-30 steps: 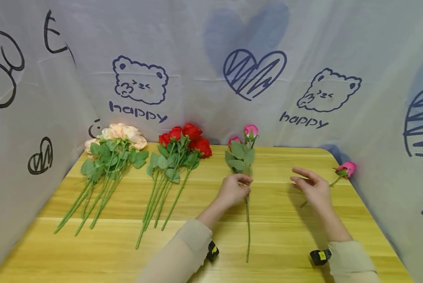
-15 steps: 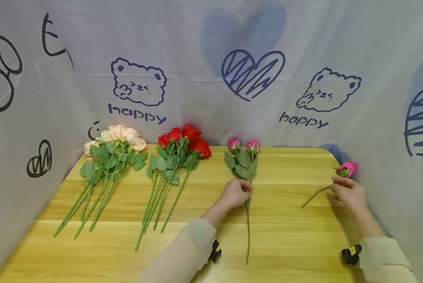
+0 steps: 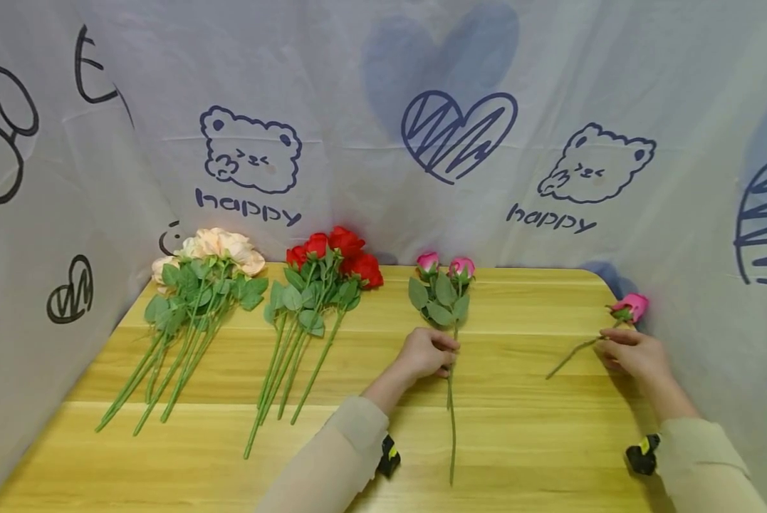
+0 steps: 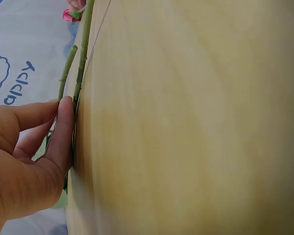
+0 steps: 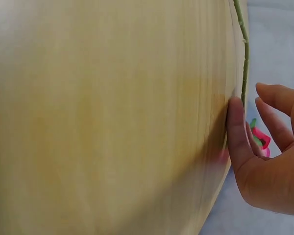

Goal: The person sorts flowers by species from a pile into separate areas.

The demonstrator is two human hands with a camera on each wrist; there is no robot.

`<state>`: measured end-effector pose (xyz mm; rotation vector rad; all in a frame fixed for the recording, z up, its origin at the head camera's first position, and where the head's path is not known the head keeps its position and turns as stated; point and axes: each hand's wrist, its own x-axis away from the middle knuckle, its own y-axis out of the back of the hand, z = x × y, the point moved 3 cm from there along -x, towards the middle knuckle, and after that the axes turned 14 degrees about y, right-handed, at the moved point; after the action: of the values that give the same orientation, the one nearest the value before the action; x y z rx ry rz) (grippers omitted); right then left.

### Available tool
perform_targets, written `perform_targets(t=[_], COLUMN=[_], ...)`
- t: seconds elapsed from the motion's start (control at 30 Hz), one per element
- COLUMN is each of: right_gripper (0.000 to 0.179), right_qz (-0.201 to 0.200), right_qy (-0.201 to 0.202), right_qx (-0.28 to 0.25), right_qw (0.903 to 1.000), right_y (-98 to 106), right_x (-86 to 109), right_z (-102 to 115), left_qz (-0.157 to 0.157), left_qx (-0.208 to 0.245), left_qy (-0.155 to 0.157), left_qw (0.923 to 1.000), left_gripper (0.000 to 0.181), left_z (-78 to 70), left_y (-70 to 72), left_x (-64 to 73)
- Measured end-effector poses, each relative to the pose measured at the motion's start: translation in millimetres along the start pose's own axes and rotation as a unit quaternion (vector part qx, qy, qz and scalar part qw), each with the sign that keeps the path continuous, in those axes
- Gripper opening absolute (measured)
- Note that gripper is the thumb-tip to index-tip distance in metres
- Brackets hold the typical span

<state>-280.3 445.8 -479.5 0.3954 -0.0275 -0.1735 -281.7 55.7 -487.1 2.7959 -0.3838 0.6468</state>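
Two pink roses, one blooming at the left (image 3: 428,261) and one at the right (image 3: 462,268), lie side by side at the middle of the table. My left hand (image 3: 426,353) is at their stems. The left wrist view shows thumb and forefinger pinching a shorter stem (image 4: 66,73), while a longer stem (image 4: 83,54) passes beside the thumb against the table. Another pink rose (image 3: 631,307) lies at the right edge. My right hand (image 3: 636,356) is at its stem (image 5: 245,54). The thumb is beside that stem, and the fingers stand apart from the thumb.
Red roses (image 3: 347,241) lie left of the middle, their stems toward the front. Farther left are cream flowers (image 3: 229,246) with green stems. A printed cloth (image 3: 370,178) hangs behind and beside the wooden table (image 3: 530,442).
My right hand has moved right to the rose at the edge. Under my left hand, the pink blooms have lowered onto the table and shifted slightly right.
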Motion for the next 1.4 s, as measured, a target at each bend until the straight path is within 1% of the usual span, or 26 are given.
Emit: perform_targets(t=[0.07,0.2,0.27,0.33,0.47,0.6,0.73,0.77,0.83,0.97,1.07,1.23,1.4], right_gripper=[0.035,0.048,0.051,0.053,0.057,0.054,0.044,0.042,0.039,0.041,0.043,0.044,0.043], right_qz=[0.0,0.008,0.01,0.004,-0.003,-0.004,-0.006,-0.006,-0.008,-0.023,-0.027,-0.017,-0.013], right_qy=[0.0,0.003,0.0,-0.01,-0.018,-0.011,-0.003,-0.003,-0.013,-0.034,-0.032,-0.023,-0.032], right_qx=[0.013,0.063,0.085,0.101,0.142,0.186,0.209,0.208,0.185,0.106,0.069,0.047,0.033], right_qw=[0.9999,0.998,0.9963,0.9948,0.9897,0.9824,0.9778,0.9781,0.9826,0.9936,0.9967,0.9985,0.9989], right_y=[-2.0,-5.8,-6.9,-7.4,-8.5,-8.3,-7.6,-7.8,-8.8,-11.3,-12.1,-11.3,-10.8], right_x=[-2.2,-4.9,-5.4,-5.7,-5.9,-6.4,-8.5,-9.5,-11.7,-15.1,-15.0,-12.5,-11.6], right_z=[0.4,3.5,5.3,7.2,12.7,17.0,17.3,16.5,14.0,8.1,6.0,4.9,6.2], left_qz=[0.002,0.003,0.007,0.011,0.013,0.015,0.017,0.017,0.017,0.013,0.012,0.012,0.009], left_qx=[0.008,0.024,0.032,0.039,0.038,0.033,0.038,0.039,0.04,0.047,0.048,0.041,0.04], left_qy=[0.0,0.006,0.01,0.012,0.013,0.017,0.019,0.018,0.019,0.021,0.021,0.022,0.021], left_qw=[1.0,0.9997,0.9994,0.9991,0.9991,0.9992,0.999,0.9989,0.9989,0.9986,0.9985,0.9988,0.999], left_gripper=[0.016,0.015,0.015,0.014,0.015,0.015,0.015,0.015,0.015,0.015,0.015,0.015,0.014], left_z=[0.7,2.2,2.5,2.5,1.9,2.4,3.8,4.2,5.0,5.7,5.7,5.8,5.6], left_y=[0.6,2.0,2.2,2.2,1.8,1.9,1.6,1.7,1.9,2.8,3.4,3.6,3.3], left_x=[0.2,0.9,1.1,1.3,3.0,3.1,0.5,-0.1,-1.0,-1.7,-1.7,-0.6,-0.6])
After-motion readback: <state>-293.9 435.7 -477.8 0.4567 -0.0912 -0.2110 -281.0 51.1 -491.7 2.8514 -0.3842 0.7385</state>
